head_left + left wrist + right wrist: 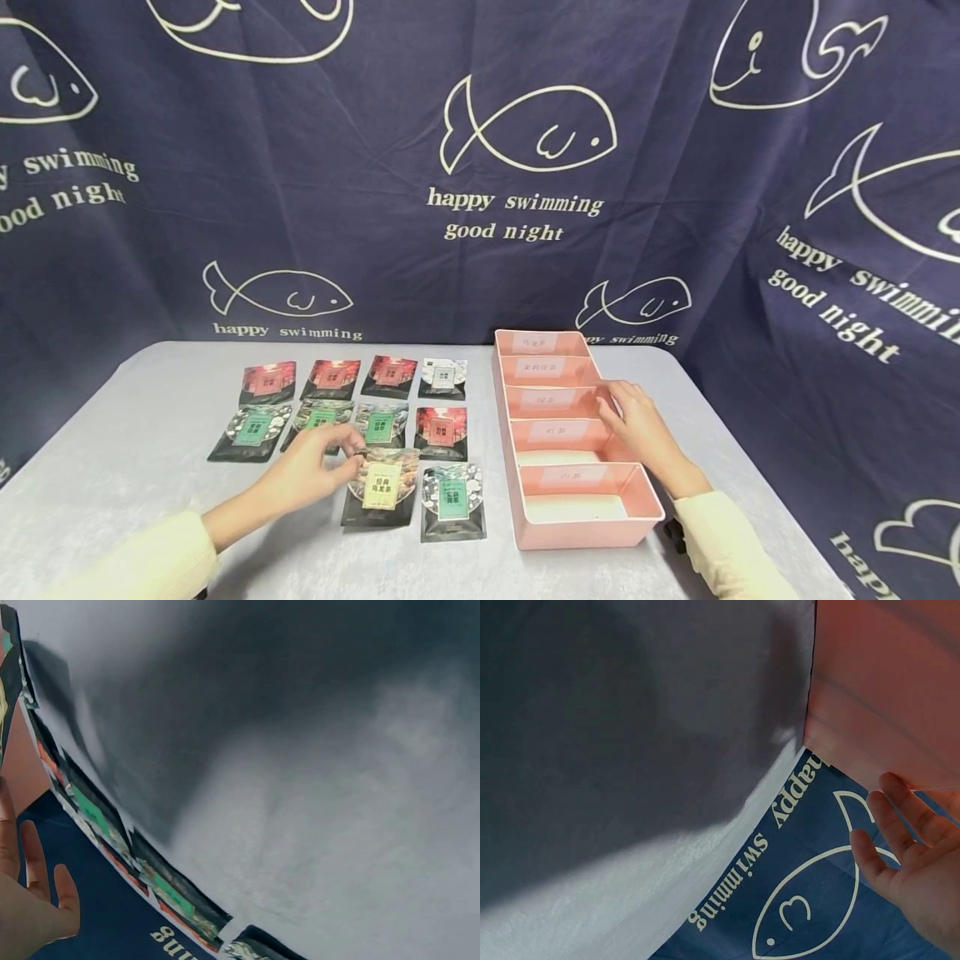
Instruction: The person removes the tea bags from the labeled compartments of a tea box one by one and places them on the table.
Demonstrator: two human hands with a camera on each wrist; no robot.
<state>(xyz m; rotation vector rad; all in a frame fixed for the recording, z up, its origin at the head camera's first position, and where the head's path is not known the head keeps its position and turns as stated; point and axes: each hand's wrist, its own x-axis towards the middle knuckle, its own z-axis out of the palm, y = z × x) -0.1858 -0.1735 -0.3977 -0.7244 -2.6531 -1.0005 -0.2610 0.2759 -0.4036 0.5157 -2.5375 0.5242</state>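
My left hand [315, 471] pinches a black tea sachet with a yellow label [381, 487] by its upper left edge. In the left wrist view that sachet [6, 697] is cut off at the left border, above the fingers [36, 855]. A green-labelled sachet [453, 502] lies just right of it. My right hand [641, 429] rests at the right rim of a long pink box [588, 535], by its middle compartments; the fingers are loosely bent. The right wrist view has those fingers [892, 825] against the box's outer wall [877, 727], part of their contact hidden.
Behind the left hand lie rows of sachets: several with red labels [390, 375], several with green labels [381, 423], and one white [443, 377]. White paper labels [573, 475] mark the box's compartments. A dark blue fish-print curtain [405, 250] surrounds the grey table [135, 433].
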